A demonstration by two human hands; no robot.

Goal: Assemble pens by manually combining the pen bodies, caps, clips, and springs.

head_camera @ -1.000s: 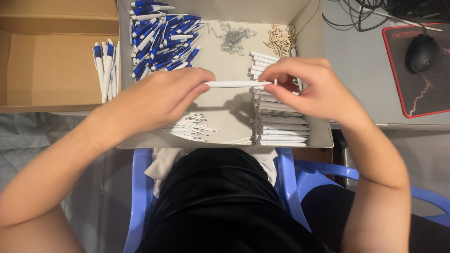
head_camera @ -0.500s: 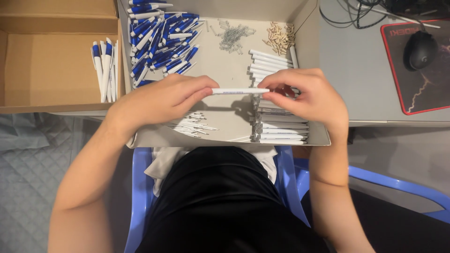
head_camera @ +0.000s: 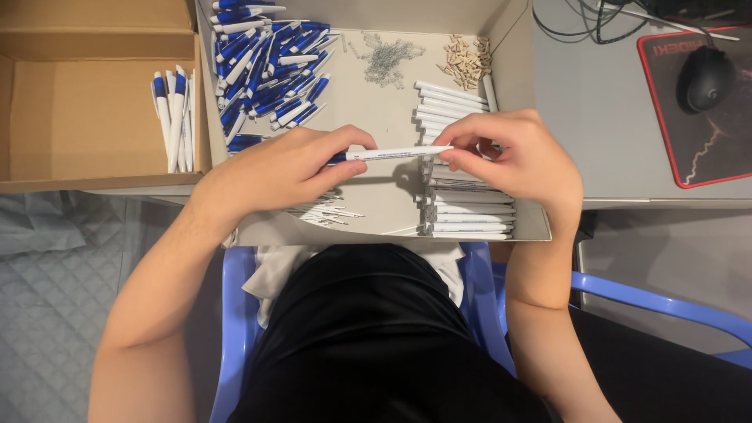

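A white pen barrel (head_camera: 395, 153) is held level between both hands over a shallow cardboard tray (head_camera: 523, 227). My left hand (head_camera: 278, 168) pinches its left end, where a blue part shows. My right hand (head_camera: 517, 160) grips the right tip with the fingertips. Under my right hand lies a stack of white barrels (head_camera: 468, 210). A heap of blue-and-white pen parts (head_camera: 266, 70) fills the tray's far left corner. Thin white refills (head_camera: 325, 211) lie below my left hand.
Small metal springs (head_camera: 388, 59) and tan small pieces (head_camera: 466, 59) sit at the tray's far side. An open brown box (head_camera: 86, 117) at left holds a few finished pens (head_camera: 174, 113). A mouse (head_camera: 705, 78) rests on a red-edged pad at right. I sit on a blue chair (head_camera: 627, 298).
The pen has slid slightly left and lower across the frames, and my left hand has closed further around its left end. My right hand stays on the tip.
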